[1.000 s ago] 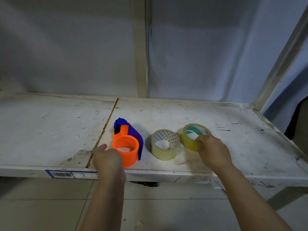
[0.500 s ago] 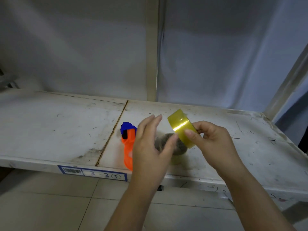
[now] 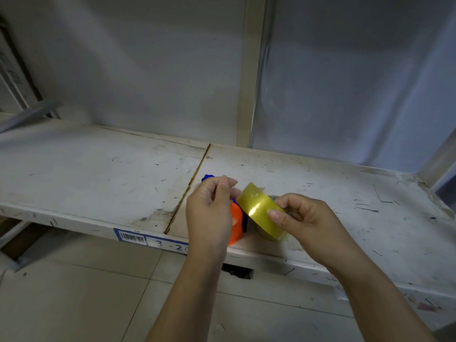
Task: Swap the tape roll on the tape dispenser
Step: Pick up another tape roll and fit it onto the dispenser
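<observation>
My right hand (image 3: 299, 218) holds a yellow tape roll (image 3: 260, 209) on edge, lifted above the shelf. My left hand (image 3: 209, 211) is curled, with its fingertips touching the roll's upper left edge. Behind my left hand stands the orange and blue tape dispenser (image 3: 235, 224) on the white shelf (image 3: 98, 174), mostly hidden. A second, clear tape roll (image 3: 265, 234) lies on the shelf below the yellow roll, largely covered by it.
The shelf has a seam (image 3: 188, 187) left of the dispenser and a barcode label (image 3: 150, 240) on its front edge. An upright post (image 3: 248, 95) stands at the back, another (image 3: 441, 159) at the right. Tiled floor lies below.
My right hand picked the yellow roll up off the shelf and turned it on edge. My left hand left the dispenser, rose, and now curls at the roll's edge.
</observation>
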Demonstrator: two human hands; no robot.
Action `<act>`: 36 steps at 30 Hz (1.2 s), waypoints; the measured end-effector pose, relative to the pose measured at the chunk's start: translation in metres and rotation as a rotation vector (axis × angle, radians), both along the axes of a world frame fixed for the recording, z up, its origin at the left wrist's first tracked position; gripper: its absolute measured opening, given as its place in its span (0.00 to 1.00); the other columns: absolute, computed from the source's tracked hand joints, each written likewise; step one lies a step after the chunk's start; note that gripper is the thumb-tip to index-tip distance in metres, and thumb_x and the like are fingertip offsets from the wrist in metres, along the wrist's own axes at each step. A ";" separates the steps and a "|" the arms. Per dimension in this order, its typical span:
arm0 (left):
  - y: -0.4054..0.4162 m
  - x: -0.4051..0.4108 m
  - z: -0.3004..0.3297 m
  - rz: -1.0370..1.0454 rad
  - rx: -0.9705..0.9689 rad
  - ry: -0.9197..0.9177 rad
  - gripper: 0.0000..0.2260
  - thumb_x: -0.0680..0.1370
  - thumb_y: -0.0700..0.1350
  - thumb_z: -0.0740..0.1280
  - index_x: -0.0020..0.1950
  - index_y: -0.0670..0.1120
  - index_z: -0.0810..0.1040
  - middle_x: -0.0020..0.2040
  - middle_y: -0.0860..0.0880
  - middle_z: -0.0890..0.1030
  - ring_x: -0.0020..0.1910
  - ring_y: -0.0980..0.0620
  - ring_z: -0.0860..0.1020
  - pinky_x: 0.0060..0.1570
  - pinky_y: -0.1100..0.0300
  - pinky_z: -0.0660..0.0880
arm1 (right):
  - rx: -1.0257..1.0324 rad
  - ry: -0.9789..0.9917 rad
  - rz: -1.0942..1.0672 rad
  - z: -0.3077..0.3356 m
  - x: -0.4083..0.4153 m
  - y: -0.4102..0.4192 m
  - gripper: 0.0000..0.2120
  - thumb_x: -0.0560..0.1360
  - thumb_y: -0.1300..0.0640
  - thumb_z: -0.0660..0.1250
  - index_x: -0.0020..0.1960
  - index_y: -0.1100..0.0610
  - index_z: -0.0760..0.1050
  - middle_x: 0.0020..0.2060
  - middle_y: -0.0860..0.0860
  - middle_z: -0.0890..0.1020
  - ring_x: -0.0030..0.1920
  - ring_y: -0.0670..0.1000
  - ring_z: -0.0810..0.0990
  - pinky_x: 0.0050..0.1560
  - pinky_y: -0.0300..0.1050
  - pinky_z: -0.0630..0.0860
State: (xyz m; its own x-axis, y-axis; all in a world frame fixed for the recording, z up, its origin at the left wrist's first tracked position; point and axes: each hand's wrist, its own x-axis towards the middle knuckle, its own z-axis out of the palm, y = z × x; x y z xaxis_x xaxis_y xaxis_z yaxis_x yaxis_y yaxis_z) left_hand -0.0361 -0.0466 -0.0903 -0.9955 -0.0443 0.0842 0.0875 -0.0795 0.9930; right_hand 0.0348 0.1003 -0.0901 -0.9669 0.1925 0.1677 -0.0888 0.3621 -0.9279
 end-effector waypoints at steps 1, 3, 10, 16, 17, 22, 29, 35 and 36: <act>0.000 -0.001 -0.001 0.026 0.037 -0.038 0.10 0.80 0.42 0.60 0.47 0.48 0.81 0.42 0.51 0.84 0.49 0.50 0.81 0.40 0.64 0.79 | -0.005 0.019 -0.024 -0.001 -0.001 -0.001 0.06 0.75 0.56 0.67 0.43 0.58 0.79 0.40 0.60 0.83 0.42 0.61 0.80 0.45 0.56 0.78; -0.002 -0.007 -0.008 0.134 0.043 -0.162 0.10 0.79 0.41 0.59 0.56 0.48 0.77 0.53 0.50 0.80 0.53 0.50 0.78 0.37 0.65 0.74 | -0.014 0.065 -0.086 0.000 -0.004 -0.004 0.08 0.76 0.53 0.64 0.43 0.56 0.76 0.39 0.60 0.81 0.40 0.62 0.78 0.43 0.55 0.78; -0.010 -0.031 -0.050 0.093 -0.653 -0.418 0.29 0.72 0.59 0.66 0.64 0.39 0.70 0.62 0.40 0.72 0.59 0.41 0.73 0.53 0.47 0.76 | -0.068 0.108 -0.203 -0.005 -0.012 -0.012 0.09 0.78 0.47 0.59 0.46 0.51 0.73 0.45 0.60 0.80 0.48 0.64 0.77 0.50 0.64 0.75; -0.011 -0.029 -0.050 -0.006 -0.896 -0.360 0.17 0.75 0.52 0.61 0.55 0.40 0.75 0.54 0.41 0.75 0.52 0.43 0.75 0.47 0.52 0.74 | -0.127 0.103 -0.160 -0.007 -0.011 -0.014 0.07 0.78 0.50 0.60 0.47 0.52 0.75 0.46 0.57 0.81 0.47 0.58 0.79 0.49 0.55 0.76; -0.013 -0.029 -0.048 -0.002 -0.876 -0.337 0.14 0.76 0.49 0.60 0.51 0.39 0.75 0.49 0.42 0.77 0.46 0.45 0.76 0.41 0.55 0.72 | -0.139 0.104 -0.151 -0.008 -0.011 -0.014 0.07 0.78 0.51 0.60 0.47 0.52 0.75 0.46 0.57 0.81 0.46 0.57 0.79 0.47 0.52 0.76; -0.016 -0.033 -0.041 0.063 -0.477 -0.348 0.08 0.76 0.42 0.60 0.53 0.39 0.71 0.37 0.48 0.71 0.39 0.47 0.73 0.37 0.55 0.74 | -0.197 0.082 -0.086 -0.010 -0.010 -0.020 0.07 0.79 0.54 0.60 0.48 0.54 0.75 0.44 0.55 0.82 0.43 0.51 0.81 0.43 0.44 0.77; -0.021 -0.033 -0.037 -0.005 0.247 -0.446 0.22 0.72 0.42 0.69 0.63 0.37 0.71 0.53 0.43 0.75 0.49 0.45 0.76 0.39 0.52 0.75 | -0.229 0.152 -0.063 -0.001 -0.007 -0.022 0.07 0.78 0.55 0.59 0.49 0.55 0.75 0.37 0.44 0.82 0.38 0.39 0.79 0.38 0.31 0.75; -0.015 -0.021 -0.025 -0.015 0.233 -0.300 0.22 0.68 0.56 0.74 0.58 0.51 0.72 0.58 0.47 0.77 0.57 0.45 0.77 0.58 0.42 0.76 | -0.296 0.208 -0.007 0.012 -0.003 -0.023 0.11 0.72 0.47 0.60 0.48 0.50 0.76 0.39 0.46 0.83 0.40 0.43 0.80 0.40 0.33 0.76; -0.013 -0.019 -0.023 -0.016 0.207 -0.261 0.22 0.70 0.59 0.71 0.57 0.50 0.73 0.57 0.47 0.78 0.56 0.46 0.78 0.57 0.44 0.76 | -0.293 0.201 0.005 0.012 -0.003 -0.025 0.10 0.73 0.47 0.60 0.48 0.51 0.76 0.39 0.46 0.83 0.40 0.42 0.80 0.39 0.33 0.76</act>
